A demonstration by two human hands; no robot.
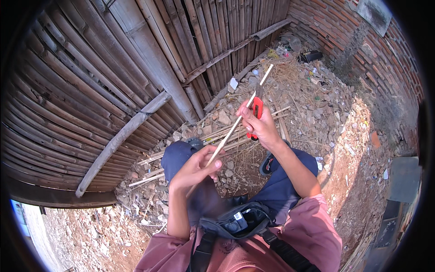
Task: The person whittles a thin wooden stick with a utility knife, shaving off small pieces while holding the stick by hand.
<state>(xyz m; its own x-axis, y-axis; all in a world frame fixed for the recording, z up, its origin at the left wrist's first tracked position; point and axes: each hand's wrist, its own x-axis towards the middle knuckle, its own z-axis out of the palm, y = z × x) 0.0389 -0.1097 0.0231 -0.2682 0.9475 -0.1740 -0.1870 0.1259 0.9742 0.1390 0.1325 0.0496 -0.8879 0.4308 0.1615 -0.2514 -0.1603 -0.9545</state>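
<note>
A long, thin pale bamboo strip (230, 132) runs slantwise from beside my left wrist up past my right hand. My left hand (195, 168) is closed around its lower part, thumb along the top. In my right hand (262, 128) is a red utility knife (257, 109), its blade out and pointing away from me, lying against the strip. The fingers of that hand also touch the strip beside the knife. Below my hands, several more bamboo strips (235, 141) lie on the ground between my bent legs.
A bamboo slat wall (136, 50) rises close on the left, with a pole (122, 136) fixed across it. A brick wall (358, 50) stands at the far right. Rubble and litter (312, 106) cover the ground. An open black pouch (235, 222) rests at my lap.
</note>
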